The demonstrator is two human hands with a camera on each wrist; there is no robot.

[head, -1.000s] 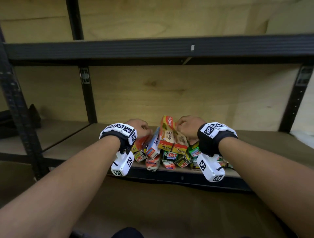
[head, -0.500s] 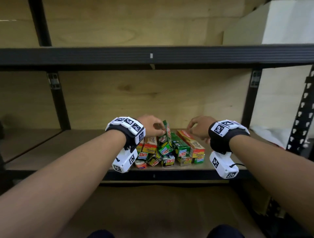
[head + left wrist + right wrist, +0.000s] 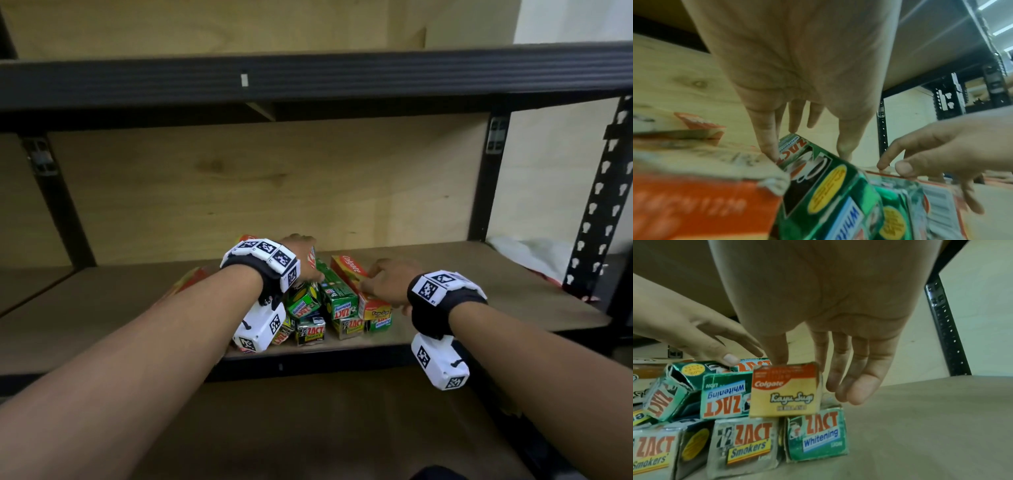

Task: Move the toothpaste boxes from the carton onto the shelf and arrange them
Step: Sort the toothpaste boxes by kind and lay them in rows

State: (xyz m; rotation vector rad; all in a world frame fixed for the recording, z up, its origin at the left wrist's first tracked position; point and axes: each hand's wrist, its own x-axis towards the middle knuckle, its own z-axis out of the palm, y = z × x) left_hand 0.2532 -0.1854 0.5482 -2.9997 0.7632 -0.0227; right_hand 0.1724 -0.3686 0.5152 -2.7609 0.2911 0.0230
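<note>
Fingers [image 3: 857, 386] of the right hand [image 3: 387, 281] hang straight, thumb on the red-and-yellow cardboard Colgate box [image 3: 785, 394]; the left hand [image 3: 299, 248] lays straight fingers on the tilted green cardboard ZACT box [image 3: 818, 178]. Both boxes lie stacked on the brown wooden shelf [image 3: 479, 291] (carton unseen): I'd ease the tilted one flat, ends flush

A brown board shelf [image 3: 479, 284] is shown, held in a black metal rack [image 3: 479, 192]. Near the middle of its front edge, three toothpaste cartons are laid end-on, side by side: a ZACT Smokers box [image 3: 653, 456], a second ZACT Smokers box [image 3: 744, 444] and a green ZACT Whitening box [image 3: 816, 434]. Crumpled white material [image 3: 524, 253] is seen at the back right corner.
</note>
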